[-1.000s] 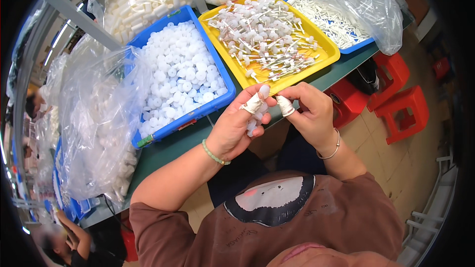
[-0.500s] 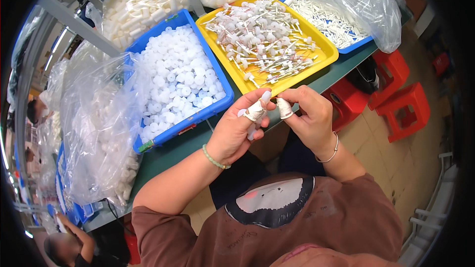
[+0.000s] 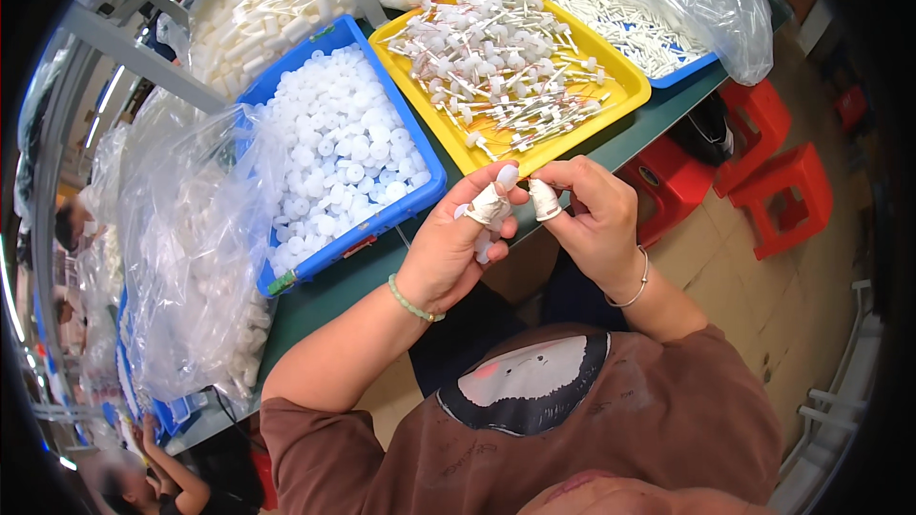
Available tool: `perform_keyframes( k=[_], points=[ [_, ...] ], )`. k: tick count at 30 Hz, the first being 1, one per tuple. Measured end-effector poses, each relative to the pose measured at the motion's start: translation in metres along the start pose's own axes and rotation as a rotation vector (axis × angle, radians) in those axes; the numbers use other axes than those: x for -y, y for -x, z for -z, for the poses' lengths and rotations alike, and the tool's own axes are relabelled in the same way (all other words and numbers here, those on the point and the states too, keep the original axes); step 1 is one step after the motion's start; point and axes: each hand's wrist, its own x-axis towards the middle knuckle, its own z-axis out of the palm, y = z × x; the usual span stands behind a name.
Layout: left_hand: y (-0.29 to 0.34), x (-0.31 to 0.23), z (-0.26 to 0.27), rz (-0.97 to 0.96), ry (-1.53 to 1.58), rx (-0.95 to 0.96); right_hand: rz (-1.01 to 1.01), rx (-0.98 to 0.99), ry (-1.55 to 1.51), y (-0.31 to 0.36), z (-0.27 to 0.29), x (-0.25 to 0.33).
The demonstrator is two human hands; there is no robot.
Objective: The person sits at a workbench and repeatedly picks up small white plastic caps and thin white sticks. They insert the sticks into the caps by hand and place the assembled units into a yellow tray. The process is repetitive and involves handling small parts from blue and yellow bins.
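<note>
My left hand (image 3: 441, 246) is closed around several small translucent white plastic pieces. One of these, a rounded white piece (image 3: 508, 175), pokes up between its thumb and index finger. Close beside it on the right, my right hand (image 3: 603, 219) is pinched, thumb against index finger; whatever lies in that pinch is too small to make out. White tape wraps both thumbs. Just beyond my hands is a yellow tray (image 3: 618, 95) heaped with white pieces on thin stems and reddish wires. To its left, a blue tray (image 3: 363, 235) holds many round translucent white discs.
Another blue tray (image 3: 682, 78) with short white rods stands at the back right, partly under a clear bag (image 3: 706, 10). Plastic bags (image 3: 181, 267) of white parts crowd the left. Red stools (image 3: 787, 189) stand right of the green table (image 3: 305, 329). A co-worker (image 3: 172, 467) sits lower left.
The view has shifted slightly. Both my hands keep nearly the same pose, with small finger movements at the pinches. At the lower left, the co-worker's arm has moved.
</note>
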Motion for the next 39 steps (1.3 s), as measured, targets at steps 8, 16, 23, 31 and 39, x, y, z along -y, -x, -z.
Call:
perform_keyframes(
  k=[8,16,23,31,39],
  points=[
    [0.000,0.000,0.000,0.003,0.010,-0.013,0.133,-0.037,0.120,0.003,-0.005,-0.010],
    [0.000,0.000,-0.001,-0.015,-0.013,-0.007,0.167,-0.011,0.195,0.002,-0.001,-0.007],
    [0.002,0.005,0.001,-0.083,-0.045,0.038,0.083,0.082,0.069,-0.001,0.004,0.010],
    [0.000,0.002,0.002,-0.116,-0.110,0.021,-0.260,0.293,-0.170,-0.004,0.012,0.008],
    [0.000,-0.001,0.002,-0.169,-0.264,-0.044,-0.055,0.254,-0.090,-0.005,0.016,0.005]
  ],
)
